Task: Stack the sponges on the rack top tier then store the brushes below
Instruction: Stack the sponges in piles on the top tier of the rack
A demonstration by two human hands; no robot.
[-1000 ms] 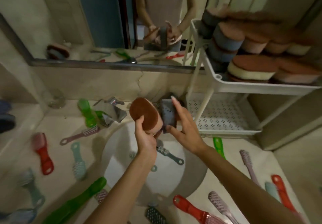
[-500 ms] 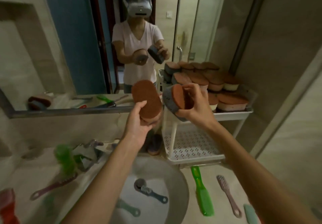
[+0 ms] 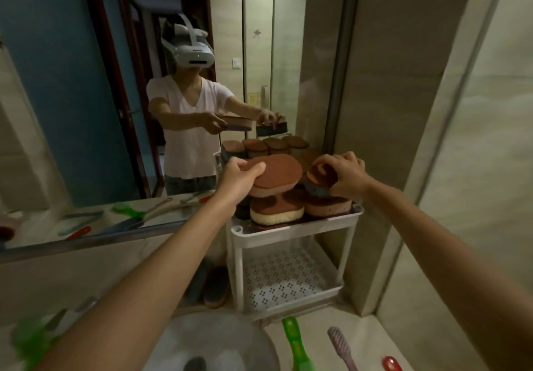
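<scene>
Both sponges have risen over the rack's top tier (image 3: 288,230), which holds stacked sponges (image 3: 277,215): my left hand (image 3: 240,176) grips a pink sponge (image 3: 277,178), my right hand (image 3: 344,174) a grey sponge (image 3: 318,189).

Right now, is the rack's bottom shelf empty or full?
Empty: the lower tier shows only its bare perforated floor.

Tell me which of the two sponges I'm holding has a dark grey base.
The smaller, tilted brown-topped sponge in your right hand; the wider brown-topped sponge in your left hand has a pink base.
</scene>
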